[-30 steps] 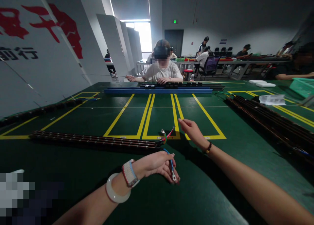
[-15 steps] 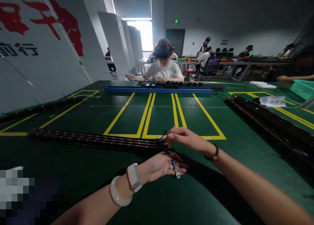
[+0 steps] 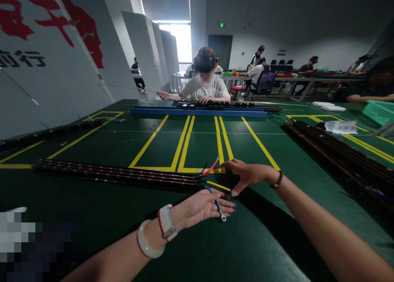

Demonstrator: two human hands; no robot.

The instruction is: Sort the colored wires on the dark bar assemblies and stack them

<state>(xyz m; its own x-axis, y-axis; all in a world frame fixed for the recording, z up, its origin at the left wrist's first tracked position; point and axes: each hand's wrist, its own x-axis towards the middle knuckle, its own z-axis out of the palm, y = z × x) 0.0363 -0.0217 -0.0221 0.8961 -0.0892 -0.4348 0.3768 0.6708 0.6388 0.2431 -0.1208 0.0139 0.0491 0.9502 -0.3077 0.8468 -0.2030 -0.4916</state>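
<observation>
blue wire [image 3: 218, 205] crosses upturned left hand [image 3: 200, 206]; right hand [image 3: 250, 174] curves, seemingly half-open

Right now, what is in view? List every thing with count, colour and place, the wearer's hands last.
table: one, green, beneath everything
tape lines: several, yellow, tabletop
near bundle: one, dark brown, left of centre
blue wire: one, blue, across left palm
yellow wire: one, yellow, by right thumb
red wire: one, pinkish red, near bundle's end
long rails: count unclear, blue, far side
side bundles: count unclear, dark, left and right
flat packs: two, white, far right
basket: one, green, right edge
co-worker: one, white top, opposite
others: several, background
chair: one, purple, background
stool: one, red, background
left hand: one, bare, palm up
right hand: one, bare, fingers spread
</observation>
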